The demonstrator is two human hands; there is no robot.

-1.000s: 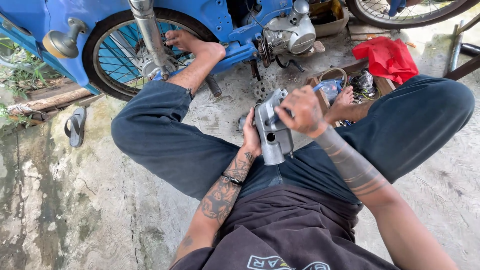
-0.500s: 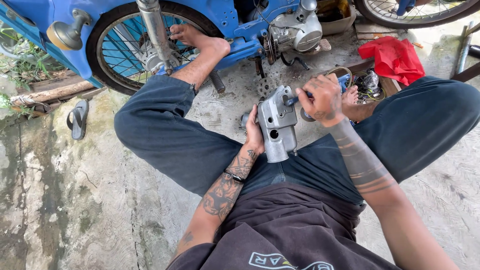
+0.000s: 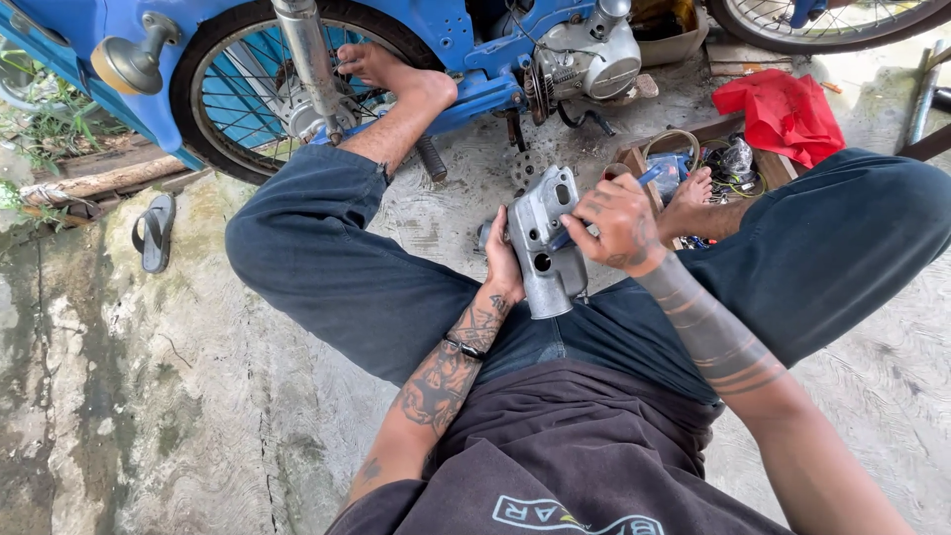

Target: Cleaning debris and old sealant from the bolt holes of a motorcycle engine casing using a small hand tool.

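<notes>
- Head view looks down on a person sitting on the concrete floor (image 3: 149,416), legs in dark trousers spread wide, one bare foot propped against the blue motorcycle (image 3: 466,50) that runs along the floor's far edge.
- Its spoked wheel (image 3: 248,89) with a black tyre stands at the far left, a chrome fork tube crossing in front of it; the silver engine (image 3: 584,54) sits further right under the frame.
- A second wheel (image 3: 822,20) shows at the far right corner.
- A red cloth (image 3: 783,114) lies crumpled on the floor near the far right, just beyond the person's right knee.
- A shallow wooden tray (image 3: 728,129) of small tools and parts lies beside the cloth, the person's other bare foot resting at its near side.
- A grey metal engine cover (image 3: 540,248) is held upright over the lap, between the thighs, near the middle of the view.
- The left hand (image 3: 503,263) cups the cover's left side from behind, fingers curled around its edge.
- The right hand (image 3: 619,223) lies against the cover's right side, fingers pressed together around a blue-handled tool (image 3: 654,175) whose tip meets the cover.
- A dark sandal (image 3: 154,233) lies on the floor at the left, well apart from the hands.
</notes>
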